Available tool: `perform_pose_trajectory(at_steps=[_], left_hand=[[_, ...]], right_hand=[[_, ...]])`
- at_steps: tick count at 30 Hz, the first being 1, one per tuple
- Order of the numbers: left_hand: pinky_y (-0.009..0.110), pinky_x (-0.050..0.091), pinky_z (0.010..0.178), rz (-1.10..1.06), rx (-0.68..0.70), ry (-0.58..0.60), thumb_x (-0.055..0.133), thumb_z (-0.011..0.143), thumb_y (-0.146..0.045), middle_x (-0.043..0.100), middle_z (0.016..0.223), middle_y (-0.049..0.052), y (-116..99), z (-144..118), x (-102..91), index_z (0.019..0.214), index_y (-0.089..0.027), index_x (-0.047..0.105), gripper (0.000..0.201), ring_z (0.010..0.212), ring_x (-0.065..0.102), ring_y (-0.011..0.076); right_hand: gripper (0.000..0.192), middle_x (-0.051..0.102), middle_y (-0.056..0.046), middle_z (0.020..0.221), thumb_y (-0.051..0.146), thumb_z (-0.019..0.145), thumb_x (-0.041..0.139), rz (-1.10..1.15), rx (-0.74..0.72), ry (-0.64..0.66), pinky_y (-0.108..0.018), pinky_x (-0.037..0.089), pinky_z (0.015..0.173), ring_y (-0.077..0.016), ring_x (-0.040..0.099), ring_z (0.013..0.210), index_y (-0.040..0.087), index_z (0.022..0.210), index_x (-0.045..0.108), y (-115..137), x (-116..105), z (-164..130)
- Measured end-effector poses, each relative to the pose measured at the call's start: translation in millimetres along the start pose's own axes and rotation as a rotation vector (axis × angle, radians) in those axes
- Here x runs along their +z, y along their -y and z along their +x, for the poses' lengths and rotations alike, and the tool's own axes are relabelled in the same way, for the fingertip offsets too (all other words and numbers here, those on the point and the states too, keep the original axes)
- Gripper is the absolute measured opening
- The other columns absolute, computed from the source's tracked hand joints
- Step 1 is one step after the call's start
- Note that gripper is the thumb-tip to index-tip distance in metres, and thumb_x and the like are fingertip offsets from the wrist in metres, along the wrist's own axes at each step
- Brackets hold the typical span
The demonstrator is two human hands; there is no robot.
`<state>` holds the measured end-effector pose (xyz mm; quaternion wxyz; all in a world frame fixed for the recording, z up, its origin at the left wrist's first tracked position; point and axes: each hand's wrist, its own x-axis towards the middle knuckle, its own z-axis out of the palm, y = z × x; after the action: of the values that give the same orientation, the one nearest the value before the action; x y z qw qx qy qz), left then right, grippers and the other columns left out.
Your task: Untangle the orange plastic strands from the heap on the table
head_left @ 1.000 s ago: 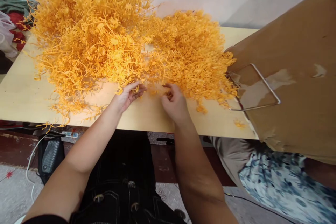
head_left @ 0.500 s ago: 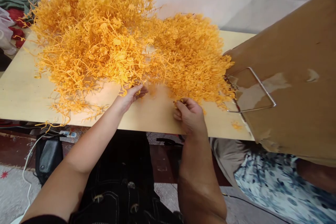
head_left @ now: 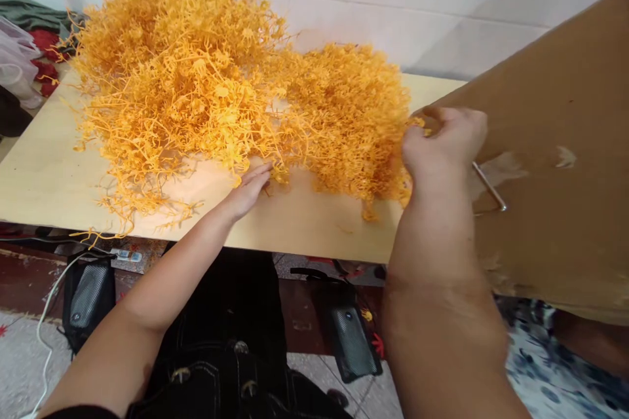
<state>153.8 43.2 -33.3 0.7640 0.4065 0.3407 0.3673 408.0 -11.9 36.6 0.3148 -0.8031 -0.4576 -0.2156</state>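
Left hand (head_left: pixel 253 186): low over the bench (head_left: pixel 295 226), at the near edge of the orange heaps. Fingers extended forward and lying close to one another; a small orange clump (head_left: pixel 280 173) shows at their tips. Whether they grip it, one cannot tell.

Right hand (head_left: pixel 445 137): at the right end of the low heap, in front of the cardboard panel. Fingers curled, thumb and forefinger clamped on an orange piece (head_left: pixel 418 122).

Large heap (head_left: pixel 187 78): orange, stringy, many-legged pieces, loosely tangled, piled high on the left part of the bench; stray strands spread toward the front edge, a few hanging over it.

Low heap (head_left: pixel 351 118): same orange pieces, packed more densely, adjoining the large heap on its right.

Metal wire frame (head_left: pixel 489 186): a bent portion shows beside the right wrist, against the panel; the rest is hidden.

Cardboard panel (head_left: pixel 555 209): brown, scuffed, standing at the right end of the bench.

Wall (head_left: pixel 393 6): pale, behind the bench.

Far left: red pieces (head_left: pixel 46 72), translucent plastic bag (head_left: pixel 17 42), dark green cloth (head_left: pixel 37 13).

Below the bench: two black items with grey mesh fronts, one left (head_left: pixel 89 294), one right (head_left: pixel 348 337); white cable (head_left: pixel 46 334).

Lower right: blue-and-white patterned garment (head_left: pixel 550 373) of another person.
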Motion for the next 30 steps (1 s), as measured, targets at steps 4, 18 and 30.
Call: perform_pose_trajectory(at_steps=[4,18,30], left_hand=[[0.031,0.033,0.099,0.062,0.084,-0.034,0.059,0.069,-0.012,0.063,0.087,0.002,2,4,4.3,0.072,-0.018,0.065,0.009,0.103,0.053,0.0167],[0.028,0.042,0.084,-0.018,-0.046,0.094,0.058,0.068,-0.014,0.064,0.081,0.002,-16,-10,4.3,0.078,-0.017,0.065,0.013,0.085,0.058,0.0123],[0.022,0.043,0.068,-0.186,-0.128,-0.092,0.047,0.083,-0.02,0.056,0.055,-0.004,-15,-3,0.8,0.07,-0.016,0.055,0.016,0.055,0.056,0.0065]], right_hand=[[0.02,0.057,-0.013,0.078,0.027,0.082,0.043,0.232,-0.024,0.049,-0.036,0.042,0.071,-0.0209,0.055,0.08,0.017,0.079,0.06,58,-12,-50],[0.026,0.038,0.004,0.053,0.038,0.082,0.045,0.657,-0.012,0.518,-0.025,0.028,0.049,-0.009,0.034,0.048,0.02,0.063,0.04,110,18,-129],[0.024,0.034,0.004,0.05,0.019,0.075,0.044,0.747,-0.232,0.573,-0.024,0.027,0.049,-0.0088,0.033,0.048,0.021,0.055,0.031,144,3,-159]])
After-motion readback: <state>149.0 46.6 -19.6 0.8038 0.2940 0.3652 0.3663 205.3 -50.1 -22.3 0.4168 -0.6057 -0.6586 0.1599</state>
